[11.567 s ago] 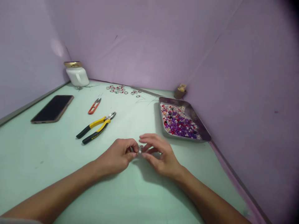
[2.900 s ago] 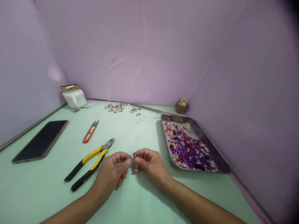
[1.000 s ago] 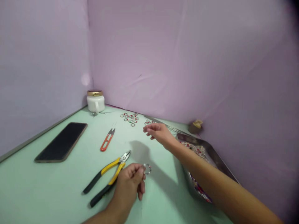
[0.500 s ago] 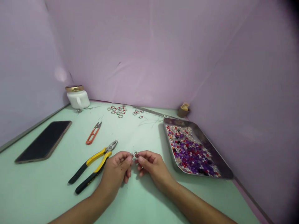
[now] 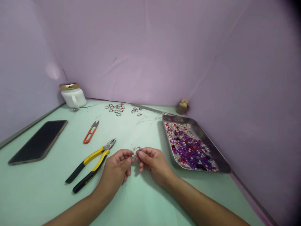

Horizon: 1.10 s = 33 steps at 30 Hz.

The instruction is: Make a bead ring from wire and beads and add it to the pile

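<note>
A small beaded ring (image 5: 136, 150) of clear or silvery beads is held between my two hands near the middle of the table. My right hand (image 5: 154, 163) pinches its right side between thumb and index finger. My left hand (image 5: 117, 164) is closed, with its fingertips at the ring's left edge. Pliers with yellow and black handles (image 5: 94, 163) lie just left of my left hand, their jaws pointing away. To the right, a metal tray (image 5: 223, 160) holds purple, red, black and clear beads (image 5: 192, 150).
Orange thread snips (image 5: 91, 132) and a dark phone (image 5: 39, 142) lie at the left. A white jar with a gold lid (image 5: 74, 97) stands at the back left. Finished-looking beaded rings (image 5: 116, 108), wires (image 5: 152, 110) and a small brown pot (image 5: 182, 108) are at the back.
The view has shifted slightly. More of the beaded ring now shows between my fingertips, and my left thumb has drawn back a little from it.
</note>
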Tool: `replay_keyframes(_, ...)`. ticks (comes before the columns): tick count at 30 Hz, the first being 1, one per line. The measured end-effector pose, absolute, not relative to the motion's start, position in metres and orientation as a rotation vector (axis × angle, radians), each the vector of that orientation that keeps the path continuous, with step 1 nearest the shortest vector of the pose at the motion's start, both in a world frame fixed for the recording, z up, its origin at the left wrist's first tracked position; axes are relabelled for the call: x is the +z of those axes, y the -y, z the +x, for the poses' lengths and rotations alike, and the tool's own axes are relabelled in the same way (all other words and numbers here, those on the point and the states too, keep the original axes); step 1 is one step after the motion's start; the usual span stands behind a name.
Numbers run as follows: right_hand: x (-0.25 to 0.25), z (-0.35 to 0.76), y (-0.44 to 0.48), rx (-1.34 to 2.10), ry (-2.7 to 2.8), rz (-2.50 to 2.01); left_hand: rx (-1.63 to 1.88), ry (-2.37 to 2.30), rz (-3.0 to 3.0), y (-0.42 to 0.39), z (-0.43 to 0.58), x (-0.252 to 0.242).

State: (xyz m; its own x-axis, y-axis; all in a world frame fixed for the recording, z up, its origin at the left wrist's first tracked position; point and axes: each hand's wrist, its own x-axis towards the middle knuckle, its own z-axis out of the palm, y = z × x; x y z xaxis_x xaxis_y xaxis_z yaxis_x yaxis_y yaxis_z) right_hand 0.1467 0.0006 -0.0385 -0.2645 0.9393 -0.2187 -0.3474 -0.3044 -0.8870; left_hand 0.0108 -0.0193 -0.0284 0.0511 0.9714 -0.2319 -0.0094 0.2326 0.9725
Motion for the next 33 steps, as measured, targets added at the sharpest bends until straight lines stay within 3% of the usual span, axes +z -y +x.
replay_keyframes(33, -0.0399, 0.1466, -0.0007, 1.725, 0.876, -0.96, 0.949, -1.146, 0.944, 0.0135, 0.0048, -0.0302)
